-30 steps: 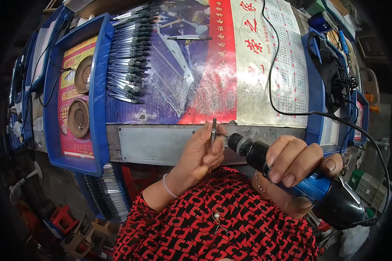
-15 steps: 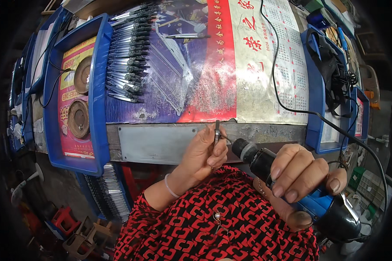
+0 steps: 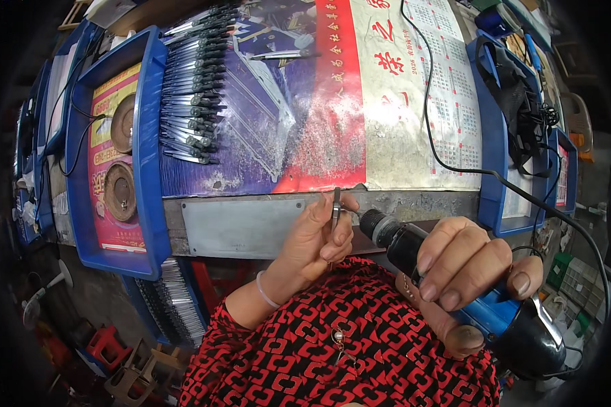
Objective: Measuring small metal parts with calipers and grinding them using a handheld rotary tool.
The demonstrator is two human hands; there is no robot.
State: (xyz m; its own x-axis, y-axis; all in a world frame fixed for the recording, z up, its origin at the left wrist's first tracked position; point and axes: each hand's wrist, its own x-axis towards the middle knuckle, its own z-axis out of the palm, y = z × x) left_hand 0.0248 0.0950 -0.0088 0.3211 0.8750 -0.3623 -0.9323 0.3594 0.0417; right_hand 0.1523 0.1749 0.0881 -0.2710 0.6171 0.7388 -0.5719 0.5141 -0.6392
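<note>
My left hand (image 3: 312, 237) is closed on a small, narrow grey metal piece (image 3: 336, 209), which stands upright between thumb and fingers near the table's front edge. One of its fingertips points toward the drill's tip. My right hand (image 3: 465, 264) wraps round a corded power drill (image 3: 407, 247) with a black front and a blue body. The drill's chuck (image 3: 377, 226) points left at my left hand, a short way from the metal piece. Whether a bit touches the piece I cannot make out.
Many pens (image 3: 193, 95) lie in a row on the poster-covered table, and a single pen (image 3: 282, 55) lies apart. A blue tray (image 3: 153, 136) with two round brown dishes stands left. Another blue tray (image 3: 492, 129) holds black straps. A black cord (image 3: 509, 186) crosses the right side.
The drill has shifted slightly right, its chuck farther from the metal piece. A left fingertip now sticks out toward the chuck. The whole view has moved a little.
</note>
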